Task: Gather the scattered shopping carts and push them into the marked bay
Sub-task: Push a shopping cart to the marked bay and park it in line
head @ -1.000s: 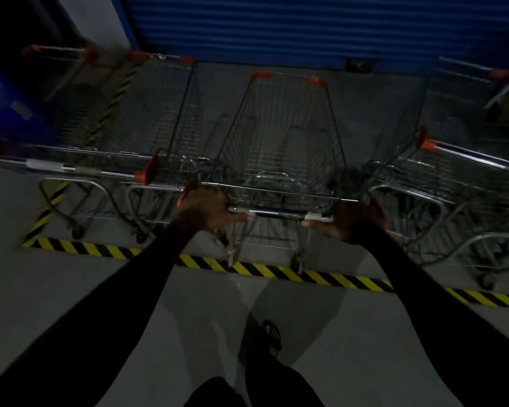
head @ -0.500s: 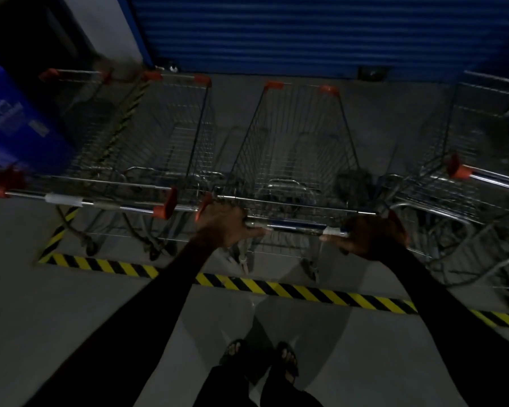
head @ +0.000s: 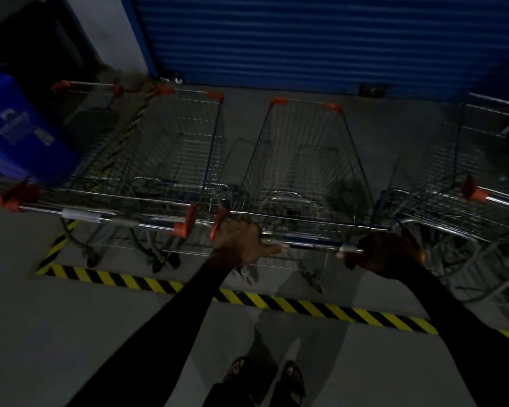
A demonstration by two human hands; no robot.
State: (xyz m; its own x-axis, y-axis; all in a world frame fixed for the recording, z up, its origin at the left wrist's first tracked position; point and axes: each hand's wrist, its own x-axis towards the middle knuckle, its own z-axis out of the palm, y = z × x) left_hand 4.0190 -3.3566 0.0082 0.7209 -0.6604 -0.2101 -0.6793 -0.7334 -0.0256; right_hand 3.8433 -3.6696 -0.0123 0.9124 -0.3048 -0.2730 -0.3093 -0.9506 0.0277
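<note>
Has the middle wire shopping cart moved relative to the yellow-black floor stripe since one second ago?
Yes. The middle wire shopping cart rolled forward; its rear wheels sit farther beyond the yellow-black floor stripe, deeper toward the blue shutter.

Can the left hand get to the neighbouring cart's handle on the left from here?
Probably yes. The left hand grips the middle cart's handle, and the left cart's handle ends at its red cap right beside it, with nothing between them. It would have to let go first.

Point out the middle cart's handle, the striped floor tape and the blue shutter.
middle cart's handle [head: 312,243], head view, bar between the hands
striped floor tape [head: 306,306], head view, front strip
blue shutter [head: 306,39], head view, slats
</note>
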